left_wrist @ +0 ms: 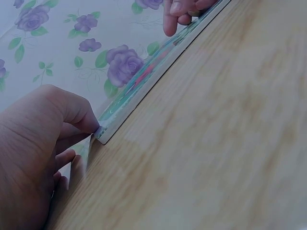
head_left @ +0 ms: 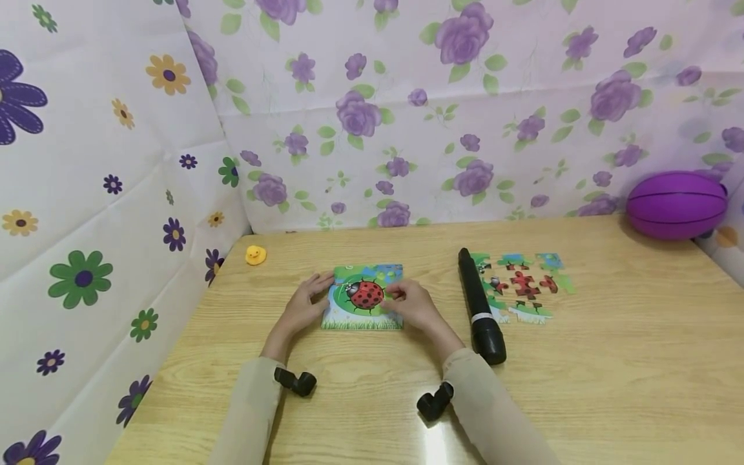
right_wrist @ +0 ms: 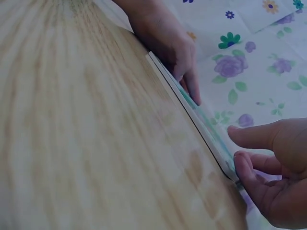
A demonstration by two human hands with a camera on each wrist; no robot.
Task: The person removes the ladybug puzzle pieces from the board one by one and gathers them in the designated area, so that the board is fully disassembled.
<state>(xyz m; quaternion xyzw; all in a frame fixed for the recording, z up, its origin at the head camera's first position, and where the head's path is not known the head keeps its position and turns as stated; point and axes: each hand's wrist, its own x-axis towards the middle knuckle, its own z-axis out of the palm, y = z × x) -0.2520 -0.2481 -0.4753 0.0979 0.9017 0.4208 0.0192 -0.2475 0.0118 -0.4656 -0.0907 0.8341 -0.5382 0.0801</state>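
Note:
A flat puzzle board (head_left: pixel 363 316) with a red ladybug picture lies on the table between both hands. My left hand (head_left: pixel 305 302) rests at the board's left edge, fingers mostly straight; in the left wrist view a bent digit of this hand (left_wrist: pixel 48 129) touches the corner. At the right edge is my right hand (head_left: pixel 415 303), its thumb over the picture. The right wrist view has this hand's (right_wrist: pixel 283 167) thumb and fingers apart, with a fingertip against the board's edge. Loose puzzle pieces (head_left: pixel 524 284) with ladybug parts lie to the right.
Between the board and the pieces lies a long black microphone-like object (head_left: pixel 481 307) with a white band. A yellow toy duck (head_left: pixel 256 255) sits at the back left. At the back right rests a purple ball (head_left: pixel 677 205). Flowered cloth (head_left: pixel 360 161) hangs behind the wooden table (head_left: pixel 360 400).

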